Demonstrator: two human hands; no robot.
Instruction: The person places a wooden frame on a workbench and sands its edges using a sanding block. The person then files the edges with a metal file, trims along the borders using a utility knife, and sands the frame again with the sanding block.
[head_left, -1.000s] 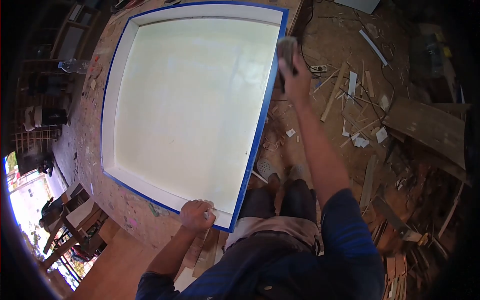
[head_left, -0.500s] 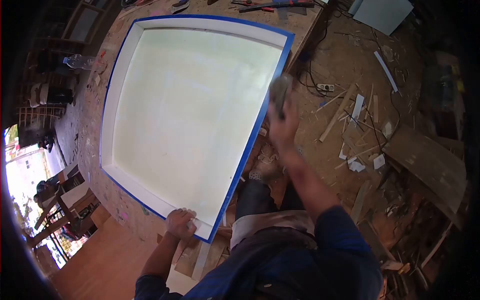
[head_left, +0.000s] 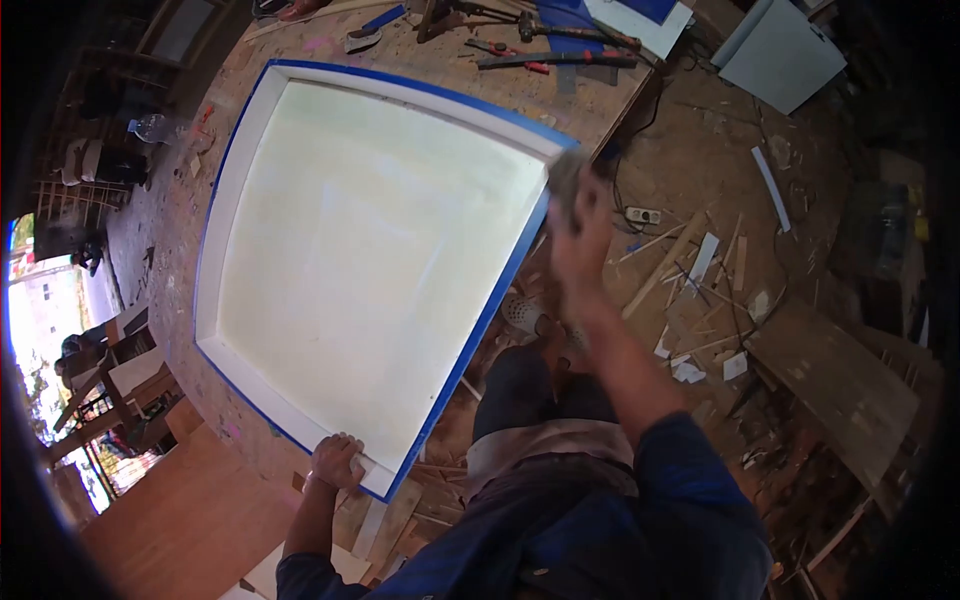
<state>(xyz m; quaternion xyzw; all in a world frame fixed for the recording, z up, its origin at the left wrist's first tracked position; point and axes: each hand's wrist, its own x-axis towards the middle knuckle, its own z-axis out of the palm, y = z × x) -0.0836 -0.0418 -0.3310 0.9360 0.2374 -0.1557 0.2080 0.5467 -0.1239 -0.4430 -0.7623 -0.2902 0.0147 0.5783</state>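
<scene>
A shallow white box [head_left: 330, 270] with blue edges lies open side up on a worn workbench. My left hand [head_left: 338, 461] is closed over its near wall, close to the near right corner. At the far right corner, my right hand [head_left: 584, 225] is wrapped around a greyish block [head_left: 567, 180]. Motion blurs the block, so I cannot tell its exact kind. It sits against the blue edge [head_left: 520, 262] of the box's right side.
Pliers [head_left: 510, 60], a hammer [head_left: 560, 33] and other tools lie on the bench [head_left: 420, 65] beyond the box. To the right, wood offcuts [head_left: 665, 262], a power strip [head_left: 642, 215] and cables litter the floor. A plastic bottle [head_left: 150, 128] stands at the left.
My right hand has moved with the block along the blue edge toward the far right corner. My left hand keeps its place on the near wall. The view has shifted, showing more tools.
</scene>
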